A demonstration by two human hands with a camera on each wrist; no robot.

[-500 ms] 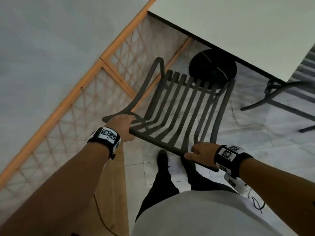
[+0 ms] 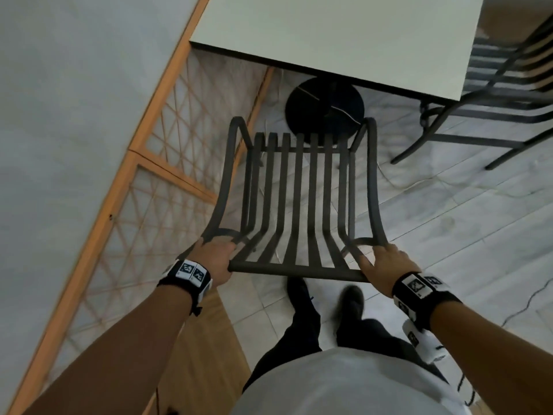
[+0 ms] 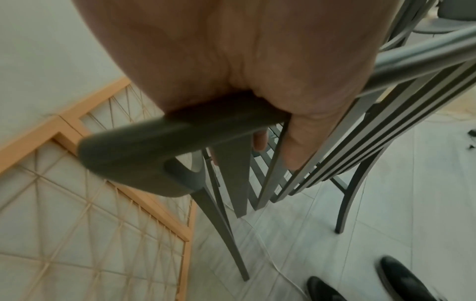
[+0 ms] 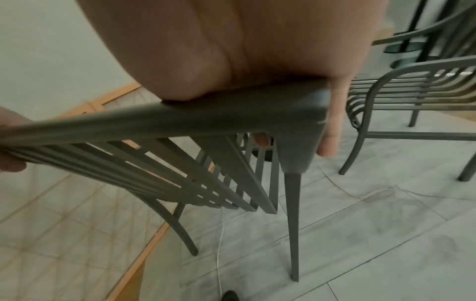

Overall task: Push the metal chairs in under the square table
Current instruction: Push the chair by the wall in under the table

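Note:
A dark metal slatted chair (image 2: 302, 187) stands in front of me, its seat facing the square pale-topped table (image 2: 344, 34). My left hand (image 2: 214, 260) grips the left corner of the chair's top rail (image 3: 180, 130), fingers curled over it. My right hand (image 2: 386, 265) grips the right corner of the same rail (image 4: 231, 114). The front of the seat is close to the table's round black base (image 2: 324, 107) and sits just short of the table's near edge. A second metal chair (image 2: 505, 94) stands at the table's right side, partly under it.
An orange-framed lattice screen (image 2: 143, 187) runs along the wall on the left, close to the chair's left legs. A thin white cable (image 4: 220, 244) lies on the grey tile floor under the chair. My black shoes (image 2: 299, 298) are just behind the chair.
The chair has swung round from a slant to square-on with the table and moved nearer to it. Both hands keep hold of the top rail, the right one now at its corner.

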